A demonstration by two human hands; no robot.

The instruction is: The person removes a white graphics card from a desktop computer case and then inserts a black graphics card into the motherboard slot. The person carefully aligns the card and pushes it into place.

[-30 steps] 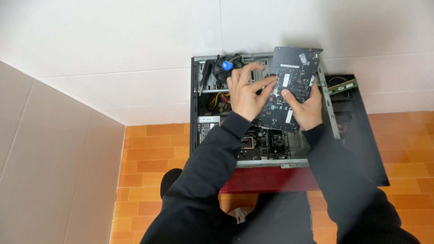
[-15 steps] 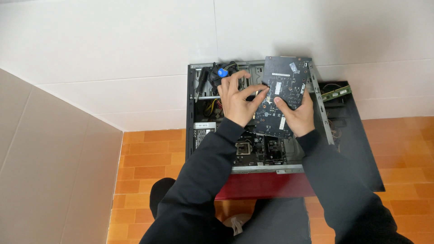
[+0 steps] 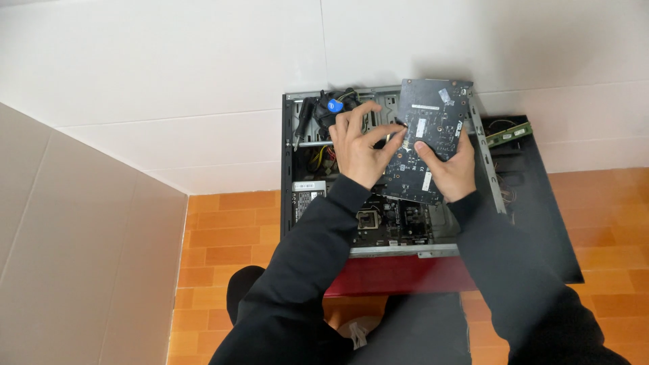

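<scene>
Both my hands hold a dark rectangular expansion card (image 3: 433, 118) with white stickers over an open computer case (image 3: 289, 169) lying on its side. My left hand (image 3: 358, 145) grips the card's left edge, fingers spread over it. My right hand (image 3: 449, 169) holds its lower right part, thumb on the board face. Below the card the motherboard (image 3: 389, 223) with its bare processor socket (image 3: 367, 220) shows. A fan cooler with a blue centre (image 3: 334, 106) lies at the case's top left.
The case has a red front panel (image 3: 399, 274) near my knees. Its black side panel (image 3: 534, 203) lies to the right with a green memory stick (image 3: 508, 134) on it. Orange floor tiles (image 3: 223, 230) and white wall tiles (image 3: 203, 81) surround it.
The card and both hands sit slightly lower and more to the left in view; my grip on it stays the same.
</scene>
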